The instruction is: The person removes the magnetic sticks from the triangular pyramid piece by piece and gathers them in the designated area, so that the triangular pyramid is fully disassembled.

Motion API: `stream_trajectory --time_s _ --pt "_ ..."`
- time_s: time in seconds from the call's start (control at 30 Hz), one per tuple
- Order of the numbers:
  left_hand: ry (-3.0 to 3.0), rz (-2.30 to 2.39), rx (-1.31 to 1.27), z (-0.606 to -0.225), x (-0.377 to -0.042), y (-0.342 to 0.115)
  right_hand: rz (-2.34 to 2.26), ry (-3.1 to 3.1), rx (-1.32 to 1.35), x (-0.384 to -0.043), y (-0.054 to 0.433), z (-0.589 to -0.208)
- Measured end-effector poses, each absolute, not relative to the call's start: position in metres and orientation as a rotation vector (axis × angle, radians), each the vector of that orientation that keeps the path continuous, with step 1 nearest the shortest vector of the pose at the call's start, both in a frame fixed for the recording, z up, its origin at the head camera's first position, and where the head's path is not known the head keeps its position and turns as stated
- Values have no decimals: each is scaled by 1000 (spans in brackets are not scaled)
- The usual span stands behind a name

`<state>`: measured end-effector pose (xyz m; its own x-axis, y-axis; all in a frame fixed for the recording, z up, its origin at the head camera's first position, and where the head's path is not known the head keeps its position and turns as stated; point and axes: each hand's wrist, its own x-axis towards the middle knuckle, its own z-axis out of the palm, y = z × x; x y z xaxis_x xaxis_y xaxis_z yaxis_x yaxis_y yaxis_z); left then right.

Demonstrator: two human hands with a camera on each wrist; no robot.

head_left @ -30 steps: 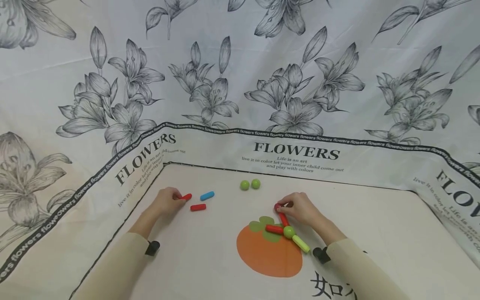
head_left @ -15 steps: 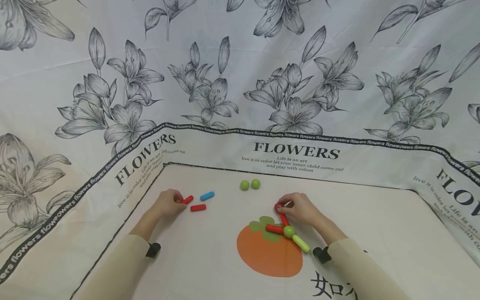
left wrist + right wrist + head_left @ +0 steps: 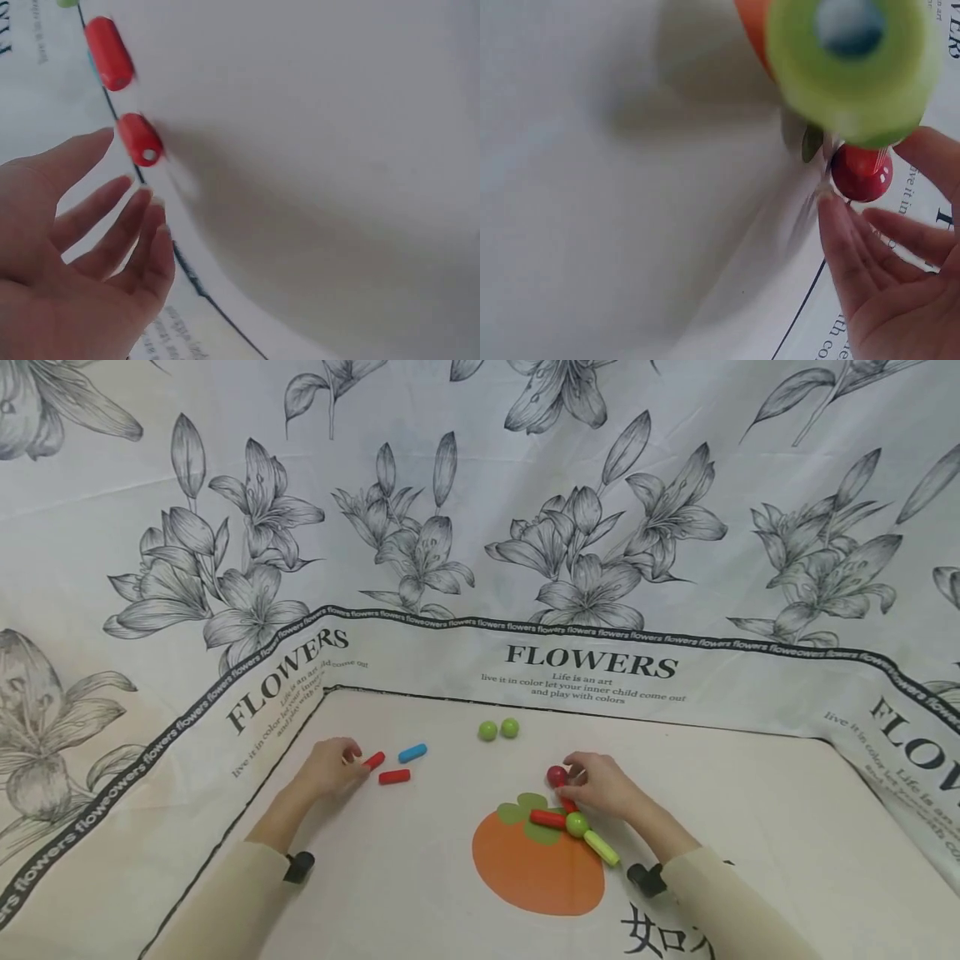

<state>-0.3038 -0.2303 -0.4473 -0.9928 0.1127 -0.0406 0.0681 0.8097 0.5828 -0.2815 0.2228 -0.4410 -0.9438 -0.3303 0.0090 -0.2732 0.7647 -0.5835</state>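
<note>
My left hand (image 3: 328, 770) is beside a short red magnetic rod (image 3: 376, 761). In the left wrist view a gap shows between its loosely bent fingers and that rod's end. Another red rod (image 3: 394, 777) and a blue rod (image 3: 412, 753) lie just to the right. My right hand (image 3: 602, 783) has thumb and fingers spread around a dark red ball (image 3: 557, 776) without pinching it. That ball tops a joined piece: a red rod (image 3: 567, 805) partly behind the thumb, a green ball (image 3: 577, 824), a second red rod (image 3: 548, 818) and a yellow-green rod (image 3: 602, 848).
Two green balls (image 3: 498, 729) sit near the back of the pale tabletop cloth (image 3: 405, 860). A printed orange persimmon (image 3: 536, 877) lies under part of the joined piece. Flower-patterned fabric (image 3: 420, 643) rises at the back and sides.
My left fingers have come off the red rod, which stays on the cloth. The right fingers have loosened from the dark red ball and shifted slightly down and right.
</note>
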Motion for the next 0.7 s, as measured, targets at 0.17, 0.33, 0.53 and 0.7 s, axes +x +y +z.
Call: stream_trajectory --time_s 0.17,0.33,0.53,0.7 --pt "3025 1022 300 -436 -291 -212 -866 2878 -332 -270 220 -437" --pt "3035 1073 497 -428 -276 -171 -889 2833 -353 -263 217 -434" --pt "2785 956 648 -437 -258 -111 -917 2731 -491 -259 213 -432" --pt "2661 868 688 -446 -261 -66 -930 2694 -544 -258 211 -434"
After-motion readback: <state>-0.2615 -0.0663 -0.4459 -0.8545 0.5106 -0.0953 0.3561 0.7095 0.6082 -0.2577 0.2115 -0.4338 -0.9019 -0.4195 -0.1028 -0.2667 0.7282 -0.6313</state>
